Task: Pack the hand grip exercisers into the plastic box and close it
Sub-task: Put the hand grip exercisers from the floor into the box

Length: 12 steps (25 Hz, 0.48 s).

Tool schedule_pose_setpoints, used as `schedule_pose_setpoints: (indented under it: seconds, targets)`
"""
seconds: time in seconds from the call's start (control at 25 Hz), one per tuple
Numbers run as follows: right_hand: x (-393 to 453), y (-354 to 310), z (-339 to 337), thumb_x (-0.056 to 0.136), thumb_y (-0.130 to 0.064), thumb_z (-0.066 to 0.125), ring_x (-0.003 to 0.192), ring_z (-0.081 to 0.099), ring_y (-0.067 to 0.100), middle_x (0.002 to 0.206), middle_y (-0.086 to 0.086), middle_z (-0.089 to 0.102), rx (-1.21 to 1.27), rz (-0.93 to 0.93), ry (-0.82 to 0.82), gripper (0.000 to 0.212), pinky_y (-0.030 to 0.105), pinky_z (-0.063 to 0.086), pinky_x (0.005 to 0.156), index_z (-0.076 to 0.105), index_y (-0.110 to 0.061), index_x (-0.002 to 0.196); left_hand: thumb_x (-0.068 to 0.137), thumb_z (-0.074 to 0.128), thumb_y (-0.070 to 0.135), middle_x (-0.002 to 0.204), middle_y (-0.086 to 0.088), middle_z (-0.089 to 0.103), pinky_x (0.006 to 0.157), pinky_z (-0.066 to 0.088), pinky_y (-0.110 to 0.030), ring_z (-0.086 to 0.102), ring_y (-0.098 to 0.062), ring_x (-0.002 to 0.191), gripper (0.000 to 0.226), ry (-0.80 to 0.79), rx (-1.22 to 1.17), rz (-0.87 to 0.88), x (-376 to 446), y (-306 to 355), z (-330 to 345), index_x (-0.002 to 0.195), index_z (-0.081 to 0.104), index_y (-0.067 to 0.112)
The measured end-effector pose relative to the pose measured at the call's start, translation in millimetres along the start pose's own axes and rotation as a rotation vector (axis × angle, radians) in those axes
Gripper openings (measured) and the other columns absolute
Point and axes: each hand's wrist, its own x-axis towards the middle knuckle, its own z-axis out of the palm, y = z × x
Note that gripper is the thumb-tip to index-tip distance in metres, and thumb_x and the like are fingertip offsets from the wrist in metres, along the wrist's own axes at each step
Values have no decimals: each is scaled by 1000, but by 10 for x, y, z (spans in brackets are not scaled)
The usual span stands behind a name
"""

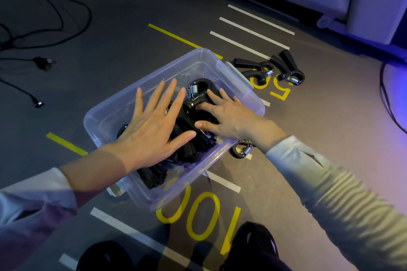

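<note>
A clear plastic box (103, 114) stands open on the floor with several black hand grip exercisers (198, 92) piled inside. My left hand (154, 125) lies flat on the pile, fingers spread. My right hand (224, 116) rests on the exercisers at the box's right side, fingers on a black handle. Two more exercisers lie on the floor beyond the box: one (253, 68) close to its far right corner, another (288, 68) further right. A third exerciser (242, 149) shows partly under my right wrist, outside the box. No lid is visible.
Black cables with plugs (41, 61) trail over the floor at the left. White and yellow floor markings and numbers (198, 215) surround the box. A pale machine base (330, 6) stands at the far right. My black shoes (253, 246) are at the bottom.
</note>
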Motion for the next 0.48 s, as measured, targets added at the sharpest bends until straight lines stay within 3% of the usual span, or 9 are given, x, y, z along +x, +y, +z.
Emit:
schedule_pose_setpoints:
  seconds: [0.12, 0.36, 0.48]
  targets:
    - [11, 16, -2, 92, -63, 26, 145, -16, 27, 158, 1, -13, -90, 19, -24, 61, 50, -1, 116, 25, -35, 146, 78, 6, 73, 155, -6, -13, 108, -14, -50, -15, -22, 142, 88, -8, -2, -6, -2, 5, 0, 147, -9, 19]
    - [117, 43, 17, 90, -67, 17, 141, -27, 22, 155, -3, -26, -225, 54, -85, 67, 45, -13, 114, 0, -38, 148, 79, 7, 72, 155, -6, -16, 108, -15, -50, -16, -22, 141, 87, -19, -10, 15, 15, 71, 14, 146, -10, 20]
    - [92, 56, 29, 90, -66, 20, 143, -24, 22, 156, -2, -22, -178, 40, -61, 67, 45, -12, 115, 5, -37, 149, 79, 7, 72, 155, -6, -15, 108, -14, -51, -15, -23, 142, 87, -11, -8, 24, 49, 121, -1, 147, -8, 19]
